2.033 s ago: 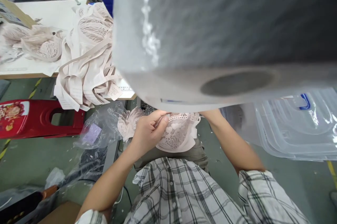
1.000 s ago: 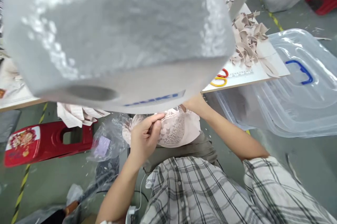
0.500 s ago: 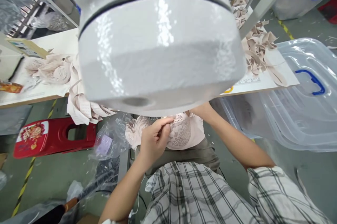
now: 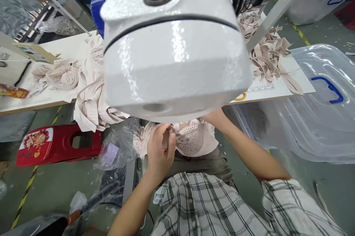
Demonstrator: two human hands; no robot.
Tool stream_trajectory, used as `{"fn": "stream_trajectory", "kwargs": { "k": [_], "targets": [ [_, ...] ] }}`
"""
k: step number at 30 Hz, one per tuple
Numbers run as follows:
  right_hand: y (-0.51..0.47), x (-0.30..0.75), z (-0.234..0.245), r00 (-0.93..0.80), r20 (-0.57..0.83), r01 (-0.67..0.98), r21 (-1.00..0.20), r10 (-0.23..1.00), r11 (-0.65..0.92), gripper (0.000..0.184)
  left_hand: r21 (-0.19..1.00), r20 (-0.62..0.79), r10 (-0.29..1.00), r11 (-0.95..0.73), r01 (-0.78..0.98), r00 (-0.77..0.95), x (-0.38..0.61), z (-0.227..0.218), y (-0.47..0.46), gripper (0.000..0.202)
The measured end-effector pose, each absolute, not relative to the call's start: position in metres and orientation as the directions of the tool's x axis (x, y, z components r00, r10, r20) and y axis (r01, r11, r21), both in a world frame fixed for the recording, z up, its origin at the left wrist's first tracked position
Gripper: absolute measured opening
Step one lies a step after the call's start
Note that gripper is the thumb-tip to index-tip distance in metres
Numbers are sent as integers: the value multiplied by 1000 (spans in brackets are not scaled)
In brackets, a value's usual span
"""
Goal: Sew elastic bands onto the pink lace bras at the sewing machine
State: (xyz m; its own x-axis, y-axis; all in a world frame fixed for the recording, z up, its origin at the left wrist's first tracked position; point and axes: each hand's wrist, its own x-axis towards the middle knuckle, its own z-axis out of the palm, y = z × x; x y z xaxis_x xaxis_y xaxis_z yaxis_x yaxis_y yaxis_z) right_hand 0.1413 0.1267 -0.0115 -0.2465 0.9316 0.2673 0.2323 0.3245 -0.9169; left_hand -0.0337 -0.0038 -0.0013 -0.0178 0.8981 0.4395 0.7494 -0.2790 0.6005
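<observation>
A pale pink lace bra (image 4: 191, 143) hangs over my lap, just below the white sewing machine head (image 4: 177, 69). My left hand (image 4: 161, 151) is at the bra's middle, thumb and fingers curled round its upper edge. At the right cup's top edge is my right hand (image 4: 215, 118), its fingers mostly hidden by the machine head. The machine also covers the needle area and the far side of the bra.
Pink straps (image 4: 93, 106) hang over the table's front edge at left, near lace pieces (image 4: 62, 75). Fabric strips (image 4: 267, 58) lie at right. A clear plastic bin (image 4: 310, 117) stands right, a red stool (image 4: 59, 145) left, beside a plastic bag (image 4: 119, 143).
The view has shifted, so the machine head sits lower and shows more of its top. My left thumb and fingers have parted a little, and the bra's upper edge shows more.
</observation>
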Motion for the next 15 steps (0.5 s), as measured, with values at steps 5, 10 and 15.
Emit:
{"fn": "stream_trajectory", "kwargs": {
  "k": [5, 10, 15],
  "targets": [
    [125, 140, -14, -262, 348, 302, -856, 900, 419, 19, 346, 602, 791, -386, 855, 113, -13, 3, -3, 32],
    [125, 138, -17, -261, 362, 351, -828, 895, 437, 17, 219, 514, 833, -358, 908, 205, 3, 5, -5, 45],
    [127, 136, -15, -264, 362, 378, -814, 894, 441, 8, 171, 513, 832, -341, 925, 212, 1, 5, -6, 42]
  ]
}}
